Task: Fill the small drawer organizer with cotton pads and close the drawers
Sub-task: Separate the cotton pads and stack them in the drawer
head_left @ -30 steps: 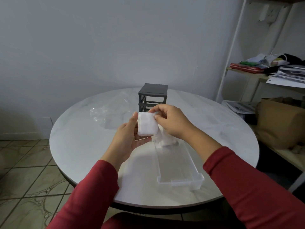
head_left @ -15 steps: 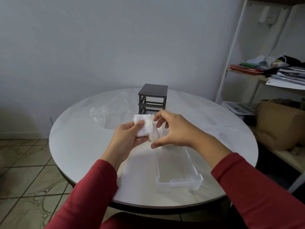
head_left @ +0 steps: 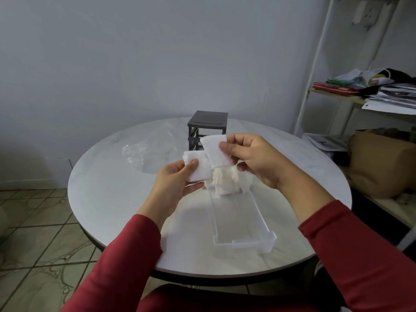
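Hands mid-transfer above round marble table point(head_left: 108, 190). Left hand point(head_left: 177, 183) closed on small stack of cotton pads point(head_left: 198, 165); right hand point(head_left: 254, 158) pinching single pad point(head_left: 216, 152) by thumb & fingers, just above pads already stood at far end of clear drawer point(head_left: 243, 219). Drawer lying flat, long axis running away from wearer, handle front nearest. Dark organizer frame point(head_left: 208, 122) behind, slots empty. Risk: light pinch, so pad could drop outside drawer or topple standing row.

Both hands raised, fingers point(head_left: 225, 146) pinched.
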